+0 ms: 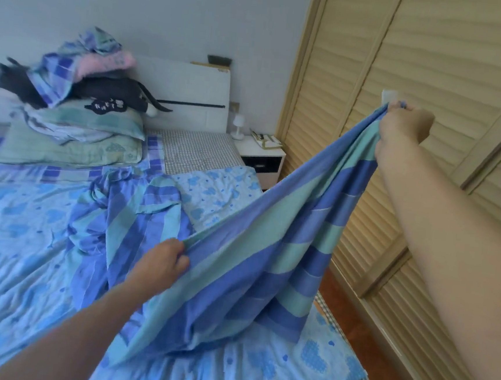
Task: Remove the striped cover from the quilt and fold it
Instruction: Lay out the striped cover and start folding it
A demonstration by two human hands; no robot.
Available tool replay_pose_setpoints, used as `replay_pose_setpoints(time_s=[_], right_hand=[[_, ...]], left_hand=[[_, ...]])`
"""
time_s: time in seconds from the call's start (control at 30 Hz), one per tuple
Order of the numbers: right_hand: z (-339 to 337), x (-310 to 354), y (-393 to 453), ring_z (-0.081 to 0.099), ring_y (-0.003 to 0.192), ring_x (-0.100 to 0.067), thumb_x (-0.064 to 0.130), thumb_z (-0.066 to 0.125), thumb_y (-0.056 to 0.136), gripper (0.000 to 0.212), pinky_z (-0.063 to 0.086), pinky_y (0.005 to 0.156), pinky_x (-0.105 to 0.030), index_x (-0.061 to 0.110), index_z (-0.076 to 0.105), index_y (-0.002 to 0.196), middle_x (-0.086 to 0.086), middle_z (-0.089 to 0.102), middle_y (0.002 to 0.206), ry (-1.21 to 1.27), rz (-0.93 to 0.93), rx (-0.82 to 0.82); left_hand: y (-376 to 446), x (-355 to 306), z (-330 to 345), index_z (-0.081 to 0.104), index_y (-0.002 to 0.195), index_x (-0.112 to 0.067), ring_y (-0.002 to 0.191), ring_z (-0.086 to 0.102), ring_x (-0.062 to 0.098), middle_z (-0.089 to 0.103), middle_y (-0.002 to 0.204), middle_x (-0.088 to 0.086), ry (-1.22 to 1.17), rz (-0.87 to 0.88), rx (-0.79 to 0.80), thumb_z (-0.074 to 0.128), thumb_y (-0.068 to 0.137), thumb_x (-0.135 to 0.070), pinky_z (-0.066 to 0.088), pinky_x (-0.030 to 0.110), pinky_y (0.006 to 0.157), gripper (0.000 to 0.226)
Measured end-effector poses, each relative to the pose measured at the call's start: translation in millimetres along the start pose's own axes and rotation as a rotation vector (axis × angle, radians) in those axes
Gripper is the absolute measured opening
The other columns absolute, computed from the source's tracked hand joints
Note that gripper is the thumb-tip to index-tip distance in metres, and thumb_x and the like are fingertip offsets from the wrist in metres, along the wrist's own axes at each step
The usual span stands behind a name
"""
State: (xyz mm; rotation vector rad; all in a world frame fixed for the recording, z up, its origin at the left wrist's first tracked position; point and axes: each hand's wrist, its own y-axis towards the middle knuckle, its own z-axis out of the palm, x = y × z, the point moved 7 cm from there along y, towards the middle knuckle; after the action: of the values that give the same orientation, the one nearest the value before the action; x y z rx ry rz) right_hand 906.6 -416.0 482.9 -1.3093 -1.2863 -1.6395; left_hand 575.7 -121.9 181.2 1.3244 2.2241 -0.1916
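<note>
Now left hand (pixel 162 261) grip pinching striped cover (pixel 254 266), right hand (pixel 406 124) clutching its raised corner, above quilt (pixel 20 245)

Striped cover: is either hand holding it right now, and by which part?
Both. The right hand grips a bunched corner of the striped cover, raised high; the left hand pinches its edge lower, above the bed.

Site: home bedroom.
Bed (pixel 27 231) with piled pillows (pixel 74 141), nightstand (pixel 261 157) with lamp (pixel 237 126), louvred wardrobe doors (pixel 435 69) were present.
</note>
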Motion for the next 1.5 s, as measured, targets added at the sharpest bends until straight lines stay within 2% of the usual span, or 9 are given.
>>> replay_pose_setpoints(time_s=[0.17, 0.33, 0.63, 0.8, 0.93, 1.03, 1.1, 1.27, 1.5], right_hand=[[1, 36, 33, 0.042, 0.056, -0.006, 0.022, 0.054, 0.087, 0.034, 0.037, 0.049, -0.015, 0.018, 0.047, 0.054, 0.017, 0.044, 0.055, 0.067, -0.031, -0.15], [14, 10, 49, 0.059, 0.078, -0.012, 0.025, 0.052, 0.088, 0.023, 0.043, 0.064, -0.02, 0.013, 0.052, 0.068, 0.013, 0.051, 0.071, 0.053, 0.045, -0.095], [33, -96, 25, 0.065, 0.101, -0.011, 0.017, 0.056, 0.088, 0.033, 0.049, 0.08, -0.021, -0.002, 0.063, 0.113, -0.007, 0.068, 0.122, 0.009, 0.227, 0.031], [23, -128, -3, 0.059, 0.092, -0.012, 0.018, 0.054, 0.092, 0.02, 0.051, 0.084, -0.025, 0.017, 0.057, 0.112, 0.005, 0.064, 0.11, 0.154, 0.433, 0.046], [43, -89, -89, 0.048, 0.053, -0.007, 0.026, 0.059, 0.083, 0.008, 0.04, 0.051, -0.022, 0.019, 0.06, 0.078, 0.007, 0.057, 0.059, -0.128, 0.065, 0.647], [37, -87, -256, 0.063, 0.09, 0.005, 0.059, 0.069, 0.075, 0.043, 0.048, 0.081, -0.016, 0.044, 0.065, 0.115, 0.014, 0.07, 0.104, -0.345, -0.34, 1.551], [13, -110, -333, 0.06, 0.106, 0.006, 0.062, 0.071, 0.074, 0.051, 0.047, 0.09, -0.016, 0.053, 0.054, 0.122, 0.024, 0.064, 0.117, -0.427, -0.392, 1.859], [-22, -165, -333, 0.047, 0.059, 0.002, 0.039, 0.069, 0.087, 0.026, 0.039, 0.057, -0.028, 0.018, 0.059, 0.075, 0.004, 0.054, 0.064, -0.633, -0.304, 1.741], [-88, -177, -271, 0.061, 0.065, -0.005, 0.065, 0.046, 0.089, 0.052, 0.047, 0.062, -0.035, 0.018, 0.066, 0.083, 0.004, 0.067, 0.071, -0.908, -0.465, 1.359]], left_hand=[[49, -13, -195, 0.047, 0.061, -0.022, 0.056, 0.043, 0.011, 0.045, 0.059, 0.001, -0.123, 0.003, -0.433, 0.045, 0.071, -0.031, 0.039, 0.03, 0.056, 0.014], [6, -52, -174, 0.051, 0.068, -0.027, 0.075, 0.051, 0.005, 0.049, 0.081, -0.005, -0.03, 0.3, -0.079, 0.055, 0.079, -0.022, 0.038, 0.014, 0.07, 0.013], [-28, 17, -110, 0.055, 0.068, -0.012, 0.062, 0.057, 0.02, 0.07, 0.08, 0.005, -0.209, -0.119, 0.053, 0.066, 0.086, -0.008, 0.045, 0.033, 0.058, 0.021], [-45, 20, -92, 0.053, 0.066, -0.011, 0.067, 0.056, 0.016, 0.067, 0.071, 0.001, -0.484, -0.277, 0.002, 0.068, 0.083, 0.004, 0.041, 0.024, 0.063, 0.027], [-64, -33, -70, 0.057, 0.065, -0.017, 0.074, 0.062, 0.016, 0.069, 0.077, 0.001, -0.729, -0.15, 0.157, 0.072, 0.079, -0.001, 0.046, 0.028, 0.071, 0.026], [-74, -90, -52, 0.059, 0.068, -0.021, 0.074, 0.062, 0.014, 0.07, 0.084, 0.002, -0.805, 0.021, 0.362, 0.072, 0.078, -0.009, 0.049, 0.024, 0.068, 0.021], [-75, -109, -43, 0.059, 0.069, -0.022, 0.073, 0.063, 0.013, 0.071, 0.085, 0.002, -0.771, 0.1, 0.356, 0.073, 0.078, -0.012, 0.051, 0.026, 0.069, 0.019], [-90, -104, 10, 0.062, 0.076, -0.03, 0.076, 0.067, 0.013, 0.07, 0.085, 0.001, -0.847, 0.091, 0.247, 0.073, 0.083, -0.017, 0.053, 0.031, 0.071, 0.018], [-77, -36, 100, 0.048, 0.14, -0.021, 0.123, 0.05, 0.008, 0.051, 0.133, -0.007, -0.36, 0.126, 0.312, 0.053, 0.101, -0.035, 0.039, 0.03, 0.106, 0.042]])
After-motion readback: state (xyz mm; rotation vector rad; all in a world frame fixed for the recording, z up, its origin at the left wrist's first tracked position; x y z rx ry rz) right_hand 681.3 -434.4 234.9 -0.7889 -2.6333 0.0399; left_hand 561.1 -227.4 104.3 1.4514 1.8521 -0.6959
